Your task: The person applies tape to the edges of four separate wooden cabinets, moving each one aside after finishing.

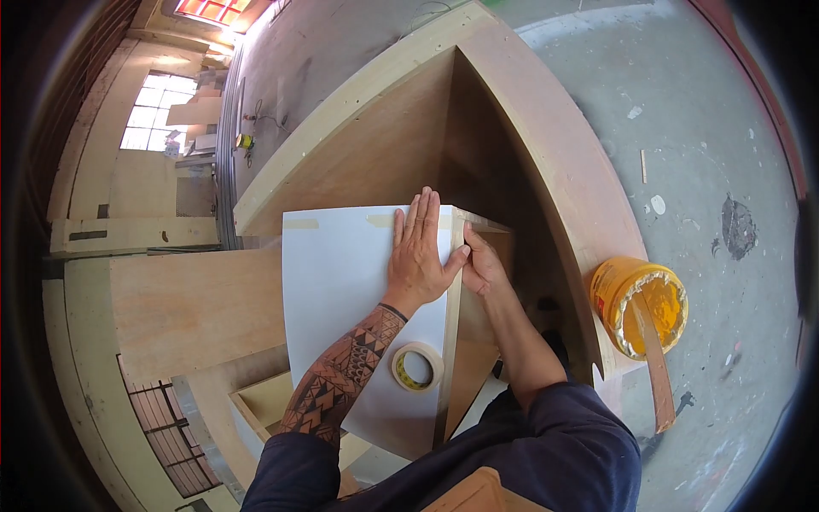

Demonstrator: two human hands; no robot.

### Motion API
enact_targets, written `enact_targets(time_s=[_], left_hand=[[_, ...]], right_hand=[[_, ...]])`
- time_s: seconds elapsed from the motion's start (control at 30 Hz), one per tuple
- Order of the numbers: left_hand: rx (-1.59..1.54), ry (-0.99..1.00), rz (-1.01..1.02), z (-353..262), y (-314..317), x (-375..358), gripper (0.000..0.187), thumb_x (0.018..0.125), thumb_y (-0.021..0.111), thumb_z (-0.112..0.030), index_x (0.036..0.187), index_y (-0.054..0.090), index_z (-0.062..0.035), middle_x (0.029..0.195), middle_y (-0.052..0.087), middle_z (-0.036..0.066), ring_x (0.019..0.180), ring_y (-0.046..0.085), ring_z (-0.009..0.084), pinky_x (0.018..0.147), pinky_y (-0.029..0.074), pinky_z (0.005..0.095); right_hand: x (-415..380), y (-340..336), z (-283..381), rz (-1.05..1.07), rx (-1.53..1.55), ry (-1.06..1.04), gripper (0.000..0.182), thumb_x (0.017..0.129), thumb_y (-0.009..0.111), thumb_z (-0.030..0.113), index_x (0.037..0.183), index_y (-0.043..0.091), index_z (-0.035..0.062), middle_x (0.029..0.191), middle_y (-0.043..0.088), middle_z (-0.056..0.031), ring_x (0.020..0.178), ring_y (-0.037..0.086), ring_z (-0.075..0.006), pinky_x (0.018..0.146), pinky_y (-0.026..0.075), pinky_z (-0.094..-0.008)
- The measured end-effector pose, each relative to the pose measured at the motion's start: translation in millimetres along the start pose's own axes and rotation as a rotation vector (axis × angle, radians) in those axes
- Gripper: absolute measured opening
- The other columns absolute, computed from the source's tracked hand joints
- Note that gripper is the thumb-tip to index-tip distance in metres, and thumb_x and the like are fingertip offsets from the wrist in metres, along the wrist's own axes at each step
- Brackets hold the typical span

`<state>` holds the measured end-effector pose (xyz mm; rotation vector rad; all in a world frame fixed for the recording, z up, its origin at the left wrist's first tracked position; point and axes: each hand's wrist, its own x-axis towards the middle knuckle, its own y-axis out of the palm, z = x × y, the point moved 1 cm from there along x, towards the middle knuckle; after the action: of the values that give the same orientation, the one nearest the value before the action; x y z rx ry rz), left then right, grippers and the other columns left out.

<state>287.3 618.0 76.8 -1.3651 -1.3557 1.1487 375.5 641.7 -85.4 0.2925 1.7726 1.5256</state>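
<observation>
My left hand [417,256] lies flat near the top edge of a white panel [333,299], its fingers stretched out and its thumb toward the panel's right edge. Beside that edge is my right hand [484,263], fingers curled in and thumb tip against the edge strip; whether anything is pinched there is hidden. Strips of masking tape [388,221] run along the panel's top edge. A roll of masking tape [417,367] rests on the white surface below my left wrist. The panel forms the top of a wooden box with a pale right edge [452,328].
Behind the box stands a large plywood frame [546,128] with a deep hollow. On its right end sits a yellow tub [604,294] smeared with paste, with a wooden stick [655,367] leaning out. A plywood board [196,311] and an open wooden box [260,401] are at left.
</observation>
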Motion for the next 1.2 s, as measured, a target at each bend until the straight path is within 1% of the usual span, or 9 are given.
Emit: enact_targets(time_s=[0.03,0.13,0.47,0.53,0.6,0.67,0.83,1.03,1.2], left_hand=[[-0.002,-0.001,0.0,0.0,-0.5,0.4,0.102,0.1,0.065,-0.053,0.171,0.017,0.0025,0.178,0.022,0.025,0.165,0.02,0.0405,0.134,0.01,0.058],[0.006,-0.004,0.004,-1.2,-1.4,-0.4,0.102,0.1,0.065,-0.053,0.171,0.017,0.0023,0.178,0.022,0.025,0.166,0.02,0.0404,0.134,0.01,0.0579],[0.018,0.002,-0.011,2.6,0.4,-0.6,0.101,0.099,0.065,-0.051,0.171,0.018,0.0015,0.177,0.023,0.025,0.165,0.022,0.0403,0.134,0.011,0.0592],[0.011,-0.004,-0.012,3.0,-0.1,-0.4,0.1,0.099,0.066,-0.05,0.171,0.018,0.0013,0.177,0.023,0.025,0.165,0.022,0.04,0.134,0.011,0.059],[0.0,-0.012,-0.012,3.0,0.0,-1.5,0.1,0.099,0.066,-0.049,0.171,0.018,0.0011,0.177,0.024,0.025,0.165,0.022,0.0398,0.134,0.011,0.0587],[0.023,-0.015,-0.008,2.9,-0.6,-1.7,0.099,0.098,0.066,-0.045,0.172,0.018,-0.0001,0.178,0.023,0.021,0.166,0.02,0.0351,0.136,0.009,0.0545],[0.015,-0.026,-0.008,0.9,-3.2,-2.1,0.098,0.097,0.067,-0.043,0.172,0.018,-0.0006,0.178,0.023,0.021,0.166,0.021,0.0348,0.136,0.01,0.054],[0.008,-0.025,-0.015,2.6,-3.9,-2.0,0.098,0.097,0.067,-0.042,0.172,0.019,-0.0004,0.178,0.023,0.021,0.166,0.021,0.0348,0.136,0.01,0.0534],[-0.008,-0.024,-0.026,2.6,-6.7,-3.3,0.098,0.098,0.065,-0.044,0.171,0.019,-0.0002,0.178,0.023,0.022,0.166,0.021,0.0351,0.136,0.01,0.0526]], right_hand=[[7.0,-8.5,-3.8,0.084,0.067,0.054,0.052,0.116,0.052,0.038,0.152,0.055,0.0004,0.148,0.064,-0.0172,0.138,0.062,-0.0284,0.119,0.049,-0.045],[13.0,-16.3,-9.2,0.203,0.185,0.114,0.056,0.116,0.052,0.039,0.157,0.05,0.002,0.154,0.06,-0.0174,0.144,0.057,-0.03,0.122,0.046,-0.0469],[29.4,-16.9,-23.8,0.419,0.392,0.068,0.056,0.114,0.052,0.039,0.155,0.054,0.0019,0.155,0.061,-0.0166,0.143,0.058,-0.0307,0.124,0.043,-0.0482],[33.4,-17.8,-27.3,0.504,0.494,0.009,0.056,0.114,0.049,0.039,0.155,0.054,0.0016,0.153,0.062,-0.0195,0.14,0.06,-0.0335,0.123,0.044,-0.0494],[27.3,-9.3,-27.7,0.458,0.491,0.026,0.057,0.113,0.052,0.04,0.154,0.055,0.0017,0.152,0.063,-0.0189,0.14,0.061,-0.0332,0.123,0.045,-0.0495],[26.2,-5.3,-27.4,0.413,0.481,0.043,0.058,0.112,0.054,0.042,0.153,0.055,0.0017,0.151,0.063,-0.0183,0.139,0.061,-0.0329,0.122,0.045,-0.0496],[34.8,-17.9,-19.5,0.35,0.247,0.069,0.061,0.109,0.062,0.045,0.152,0.057,0.0028,0.15,0.065,-0.0176,0.139,0.061,-0.0327,0.122,0.045,-0.0496],[33.8,-12.2,-20.6,0.398,0.311,0.079,0.065,0.109,0.061,0.049,0.155,0.055,0.0036,0.153,0.062,-0.017,0.141,0.059,-0.0327,0.124,0.043,-0.0493],[19.6,-0.4,-8.4,0.371,0.246,0.099,0.064,0.111,0.058,0.048,0.157,0.052,0.0044,0.158,0.058,-0.0166,0.144,0.056,-0.0324,0.125,0.042,-0.0492]])
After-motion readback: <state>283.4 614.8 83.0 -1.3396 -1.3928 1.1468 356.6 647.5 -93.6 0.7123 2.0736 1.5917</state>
